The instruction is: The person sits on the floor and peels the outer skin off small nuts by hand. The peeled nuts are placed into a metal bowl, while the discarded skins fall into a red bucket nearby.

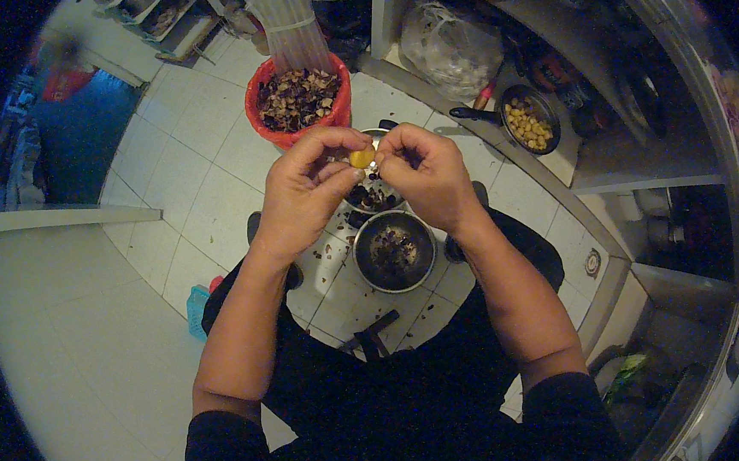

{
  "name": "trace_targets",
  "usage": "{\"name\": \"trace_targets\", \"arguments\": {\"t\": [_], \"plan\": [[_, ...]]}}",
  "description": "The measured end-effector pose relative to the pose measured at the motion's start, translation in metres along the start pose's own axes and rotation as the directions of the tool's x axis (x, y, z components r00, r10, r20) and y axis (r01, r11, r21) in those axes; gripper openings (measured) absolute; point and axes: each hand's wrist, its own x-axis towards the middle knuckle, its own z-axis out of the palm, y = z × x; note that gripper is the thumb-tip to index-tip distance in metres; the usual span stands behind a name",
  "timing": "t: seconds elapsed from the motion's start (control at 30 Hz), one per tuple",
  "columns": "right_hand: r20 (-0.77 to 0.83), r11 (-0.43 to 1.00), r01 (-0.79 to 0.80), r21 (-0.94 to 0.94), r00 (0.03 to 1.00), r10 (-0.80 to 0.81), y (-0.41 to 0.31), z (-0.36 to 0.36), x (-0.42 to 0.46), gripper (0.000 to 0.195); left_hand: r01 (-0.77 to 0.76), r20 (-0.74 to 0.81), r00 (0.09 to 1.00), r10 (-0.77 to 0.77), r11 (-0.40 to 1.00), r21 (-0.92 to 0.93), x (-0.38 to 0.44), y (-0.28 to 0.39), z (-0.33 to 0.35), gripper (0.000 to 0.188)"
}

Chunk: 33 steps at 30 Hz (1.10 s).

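Note:
A yellow peeled nut, perhaps a chestnut (362, 156), is pinched between the thumb and fingertips of my left hand (308, 186). My right hand (429, 176) is closed beside it, its thumb and index finger touching or nearly touching the nut; whether it grips a scrap of skin cannot be told. Beneath the hands a metal pot (377, 205) holds dark shells and is partly hidden. Closer to me a round metal bowl (397, 289) has dark bits at its bottom. Beyond the hands a red-lined bin (253, 113) is heaped with brown shells.
A small pan (503, 118) of yellow nuts stands on the low cabinet shelf at right, near a clear plastic bag (450, 48). Shell scraps lie on the tiled floor (201, 171). A blue plastic basket (196, 313) is by my left leg; a white door (73, 217) edge juts in at left.

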Motion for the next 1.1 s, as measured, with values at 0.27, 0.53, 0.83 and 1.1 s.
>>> {"name": "trace_targets", "arguments": {"t": [0.27,0.53,0.83,1.1], "plan": [[-0.025,0.998,0.03,-0.059,0.999,-0.032,-0.002,-0.003,0.001,0.01,0.028,-0.012,0.999,-0.03,0.994,-0.101,0.0,-0.002,0.002,0.032],[-0.095,0.995,0.009,-0.104,0.995,-0.018,-0.004,-0.009,0.001,0.01,0.182,-0.001,0.98,-0.197,0.908,-0.378,0.004,-0.005,-0.001,0.028],[-0.103,0.997,0.031,-0.071,0.994,-0.038,-0.006,-0.012,0.001,0.01,0.2,0.02,0.976,-0.215,0.864,-0.462,0.006,-0.007,-0.002,0.026],[-0.078,0.981,0.135,-0.142,0.986,-0.147,-0.003,-0.007,0.001,0.016,0.16,-0.008,0.985,-0.171,0.935,-0.316,0.006,-0.008,0.0,0.026]]}}
